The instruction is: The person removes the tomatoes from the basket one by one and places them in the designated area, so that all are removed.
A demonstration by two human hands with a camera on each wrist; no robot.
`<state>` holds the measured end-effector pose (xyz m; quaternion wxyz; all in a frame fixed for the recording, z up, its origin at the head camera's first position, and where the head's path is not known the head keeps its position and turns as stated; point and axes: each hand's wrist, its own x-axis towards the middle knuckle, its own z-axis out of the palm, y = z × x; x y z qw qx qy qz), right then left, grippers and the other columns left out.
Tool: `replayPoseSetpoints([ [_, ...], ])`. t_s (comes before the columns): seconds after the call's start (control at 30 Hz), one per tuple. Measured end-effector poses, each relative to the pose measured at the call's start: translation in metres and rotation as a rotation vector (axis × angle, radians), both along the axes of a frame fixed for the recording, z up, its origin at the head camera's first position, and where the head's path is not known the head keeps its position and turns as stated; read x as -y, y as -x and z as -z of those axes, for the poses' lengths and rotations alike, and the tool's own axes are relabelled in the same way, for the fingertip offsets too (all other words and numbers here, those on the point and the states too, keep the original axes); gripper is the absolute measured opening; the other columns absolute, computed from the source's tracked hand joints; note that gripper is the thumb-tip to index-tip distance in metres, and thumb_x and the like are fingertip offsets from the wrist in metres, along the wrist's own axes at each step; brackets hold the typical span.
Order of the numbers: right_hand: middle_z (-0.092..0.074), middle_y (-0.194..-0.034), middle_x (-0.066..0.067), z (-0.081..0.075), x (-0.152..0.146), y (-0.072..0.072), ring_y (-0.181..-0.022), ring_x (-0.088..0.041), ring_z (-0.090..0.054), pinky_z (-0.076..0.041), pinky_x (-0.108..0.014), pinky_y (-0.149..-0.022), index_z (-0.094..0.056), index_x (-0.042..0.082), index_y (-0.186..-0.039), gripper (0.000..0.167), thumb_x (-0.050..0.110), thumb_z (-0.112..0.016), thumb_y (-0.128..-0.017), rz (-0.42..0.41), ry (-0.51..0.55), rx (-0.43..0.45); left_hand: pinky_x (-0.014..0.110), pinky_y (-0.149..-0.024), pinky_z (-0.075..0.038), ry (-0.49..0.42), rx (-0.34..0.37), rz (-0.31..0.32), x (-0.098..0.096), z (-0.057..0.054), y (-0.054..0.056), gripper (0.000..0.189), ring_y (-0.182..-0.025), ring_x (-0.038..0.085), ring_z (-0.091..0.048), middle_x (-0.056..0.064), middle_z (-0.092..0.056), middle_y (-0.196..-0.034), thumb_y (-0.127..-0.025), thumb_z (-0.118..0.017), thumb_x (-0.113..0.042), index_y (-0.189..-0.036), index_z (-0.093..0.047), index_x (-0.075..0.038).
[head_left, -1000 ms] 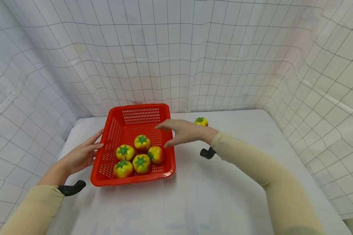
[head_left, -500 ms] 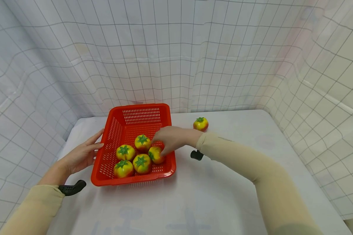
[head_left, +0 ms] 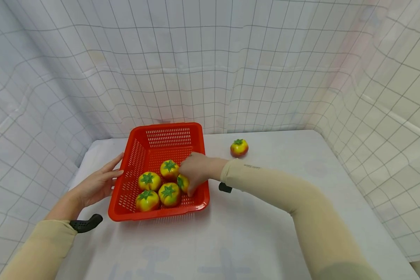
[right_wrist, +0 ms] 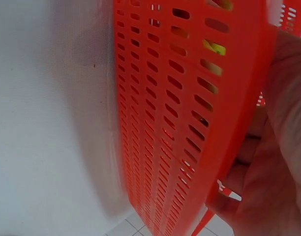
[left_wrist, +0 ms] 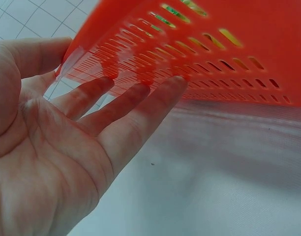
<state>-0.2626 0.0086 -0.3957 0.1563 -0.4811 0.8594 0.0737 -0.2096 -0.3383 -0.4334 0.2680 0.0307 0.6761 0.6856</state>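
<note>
Left sleeve [head_left: 42,247]: beige, cut off by the bottom edge; a black piece [head_left: 86,224] juts from my wrist.
Left hand [head_left: 96,186]: fingers loosely spread, tips against the left wall of the basket [head_left: 161,213]; my palm shows only in the left wrist view, partly cut off.
Basket: red, slotted, on the white table [head_left: 259,229]; part of its right rim is behind my other hand.
Four fruits [head_left: 169,194]: in plain sight inside, clustered towards the near side, green leaves up.
Marks [head_left: 154,268]: faint, blue-grey, below the basket, too washed out for me to read.
Right fruit [head_left: 183,183]: inside too, mostly covered.
Right hand [head_left: 196,168]: reaching over the rim, curled round that fruit, thumb on the near side; I can't make out my fingertips.
Lone fruit [head_left: 239,147]: on the table, right of the basket, fully visible.
Right sleeve [head_left: 287,186]: small dark print near the cuff, illegible; lower end cut off.
</note>
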Motion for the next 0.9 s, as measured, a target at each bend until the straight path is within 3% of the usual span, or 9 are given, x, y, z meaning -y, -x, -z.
replayPoseSetpoints([
  [0.17, -0.070, -0.112, 0.008, 0.003, 0.003, 0.000, -0.101, -0.010, -0.059, -0.038, -0.038, -0.098, -0.069, 0.021, -0.128, 0.065, 0.060, -0.082, -0.078, 0.013, -0.029, -0.039, 0.042, -0.094, -0.056, 0.009, 0.002, -0.003, 0.000, 0.000, 0.000, 0.071, -0.119, 0.015, -0.061, 0.008, -0.024, -0.159, -0.112, -0.041, -0.026, -0.163, 0.006, -0.040],
  [0.33, -0.072, -0.103, 0.010, 0.007, 0.005, 0.001, -0.095, -0.010, -0.059, -0.036, -0.041, -0.102, -0.069, 0.022, -0.124, 0.061, 0.059, -0.083, -0.078, 0.030, -0.039, -0.039, 0.042, -0.094, -0.056, 0.007, 0.005, -0.009, 0.000, -0.001, 0.000, 0.071, -0.119, 0.016, -0.061, 0.011, -0.021, -0.160, -0.112, -0.041, -0.026, -0.163, 0.006, -0.040],
  [0.53, -0.072, -0.108, 0.009, 0.009, 0.006, 0.003, -0.101, -0.012, -0.060, -0.032, -0.047, -0.111, -0.068, 0.023, -0.126, 0.062, 0.058, -0.083, -0.077, 0.036, -0.060, -0.042, 0.042, -0.094, -0.056, 0.006, 0.003, -0.007, 0.000, -0.001, 0.000, 0.071, -0.119, 0.016, -0.062, 0.006, -0.029, -0.155, -0.112, -0.041, -0.026, -0.163, 0.006, -0.039],
  [0.67, -0.072, -0.104, 0.010, 0.011, 0.007, 0.004, -0.099, -0.012, -0.060, -0.033, -0.048, -0.112, -0.068, 0.023, -0.123, 0.056, 0.054, -0.083, -0.079, 0.034, -0.050, -0.028, 0.042, -0.094, -0.056, 0.010, 0.000, -0.009, 0.000, -0.001, -0.001, 0.071, -0.118, 0.016, -0.062, 0.008, -0.026, -0.158, -0.112, -0.041, -0.026, -0.163, 0.006, -0.039],
  [0.9, -0.065, -0.099, 0.010, 0.010, 0.004, 0.007, -0.094, -0.012, -0.056, -0.040, -0.040, -0.099, -0.066, 0.022, -0.118, 0.050, 0.049, -0.082, -0.079, -0.006, 0.015, -0.011, 0.043, -0.093, -0.056, 0.011, 0.006, -0.013, -0.001, -0.002, -0.001, 0.071, -0.118, 0.017, -0.062, 0.012, -0.022, -0.160, -0.112, -0.042, -0.027, -0.163, 0.006, -0.039],
])
